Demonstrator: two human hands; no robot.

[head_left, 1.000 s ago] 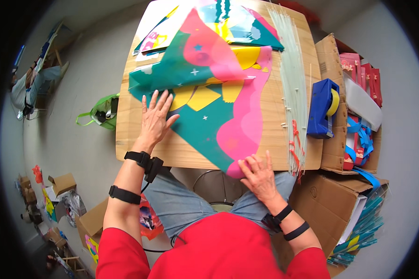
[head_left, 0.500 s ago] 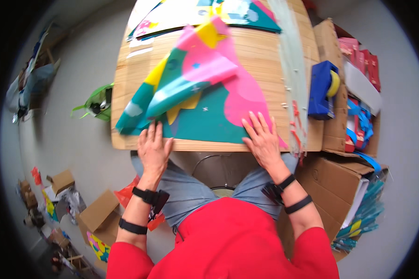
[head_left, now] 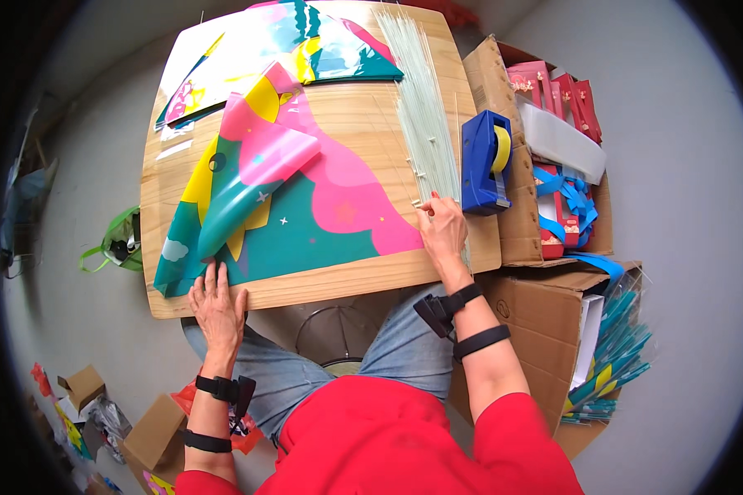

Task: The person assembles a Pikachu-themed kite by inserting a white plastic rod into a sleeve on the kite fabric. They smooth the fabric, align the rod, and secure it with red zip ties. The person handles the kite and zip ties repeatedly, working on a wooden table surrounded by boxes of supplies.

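A colourful triangular plastic sheet in green, pink and yellow lies on the wooden table, with its left part folded over in a loose roll. My left hand rests at the table's near edge, fingers outstretched and touching the sheet's lower left part. To the right of the sheet lies a bundle of thin pale rods. My right hand is closed in a pinch at their near ends, where a red tip shows by the fingers. How many rods are in its fingers is hidden.
More glossy printed sheets lie at the table's far side. A blue tape dispenser stands at the right edge, beside a cardboard box with red packets. A lower box holds rolled sheets. A green bag is on the left.
My right hand has left the sheet's lower right corner, moved onto the rods and closed. My left hand stays by the sheet's left part. The whole view has swung, shifting the table leftward.
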